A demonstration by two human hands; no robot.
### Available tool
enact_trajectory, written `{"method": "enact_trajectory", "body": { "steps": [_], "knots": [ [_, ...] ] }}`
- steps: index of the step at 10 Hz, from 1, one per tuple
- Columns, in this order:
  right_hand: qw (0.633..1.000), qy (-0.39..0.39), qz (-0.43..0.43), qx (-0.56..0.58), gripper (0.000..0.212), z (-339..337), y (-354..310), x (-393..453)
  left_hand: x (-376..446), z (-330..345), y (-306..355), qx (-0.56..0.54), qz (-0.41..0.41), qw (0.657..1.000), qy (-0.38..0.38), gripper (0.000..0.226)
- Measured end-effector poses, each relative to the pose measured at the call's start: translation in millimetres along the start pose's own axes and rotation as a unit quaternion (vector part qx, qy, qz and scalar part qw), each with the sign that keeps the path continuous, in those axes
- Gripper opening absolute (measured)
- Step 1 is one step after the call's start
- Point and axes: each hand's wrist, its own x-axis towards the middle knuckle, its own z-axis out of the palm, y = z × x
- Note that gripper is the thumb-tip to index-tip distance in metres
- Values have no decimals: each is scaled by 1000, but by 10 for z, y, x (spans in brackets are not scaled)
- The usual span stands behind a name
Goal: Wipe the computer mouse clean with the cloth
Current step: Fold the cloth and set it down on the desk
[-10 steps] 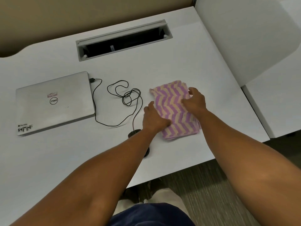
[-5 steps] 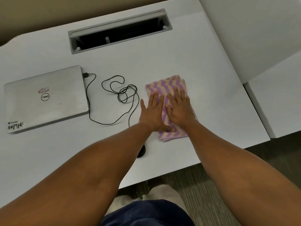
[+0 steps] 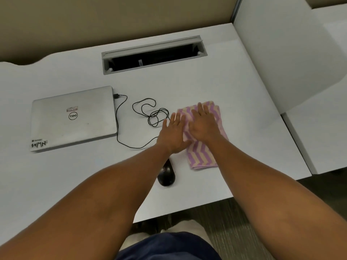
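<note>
A folded cloth point(image 3: 201, 156) with purple and cream zigzags lies flat on the white desk point(image 3: 244, 139). My right hand point(image 3: 203, 123) rests flat on its middle, fingers spread. My left hand point(image 3: 173, 133) lies flat beside it, fingers apart, half on the cloth's left edge and half on the desk. A black computer mouse point(image 3: 166, 174) sits just under my left forearm, near the desk's front edge, partly hidden by the arm. Its black cable point(image 3: 150, 113) runs in loose loops to a closed silver laptop point(image 3: 74, 118) on the left.
A grey cable slot point(image 3: 153, 54) is set into the desk at the back. A second white desk point(image 3: 319, 137) adjoins on the right. A beige partition stands behind. The desk's front edge runs close to the mouse and the cloth.
Both hands went from gripping the cloth's edges to lying flat on it. The right hand slid a little farther up the cloth. More of the mouse shows below my left forearm.
</note>
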Motion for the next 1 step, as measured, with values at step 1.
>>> {"method": "enact_trajectory", "body": {
  "steps": [1],
  "knots": [
    [997, 54, -42, 23, 53, -92, -305, 4, -165, -114, -161, 15, -30, 998, 49, 87]
  ]
}}
